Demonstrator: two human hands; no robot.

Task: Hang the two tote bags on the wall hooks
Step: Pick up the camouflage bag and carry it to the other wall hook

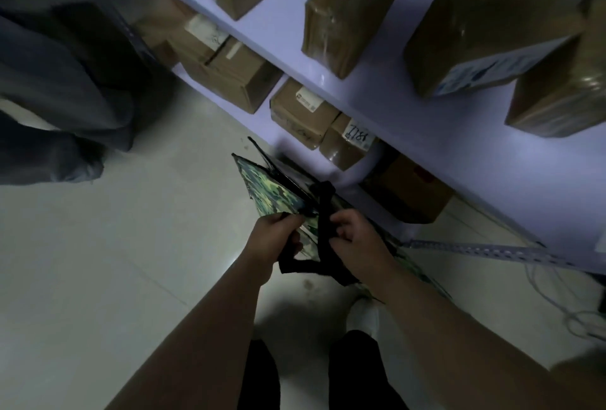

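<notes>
A green camouflage tote bag [273, 190] with black straps [323, 213] hangs low over the floor beside the shelving. My left hand [273, 237] is closed on the bag's top edge and one strap. My right hand [355, 232] grips the other black strap, which loops down between both hands. I see only one tote bag for certain; part of it is hidden behind my right forearm. No wall hooks are in view.
White shelving [377, 121] with several cardboard boxes [344, 13] runs along the right. A grey fabric heap [55, 88] lies at the left. A perforated metal strip [492, 250] and cables [564, 298] are at the right. My legs and a white shoe [364, 314] are below.
</notes>
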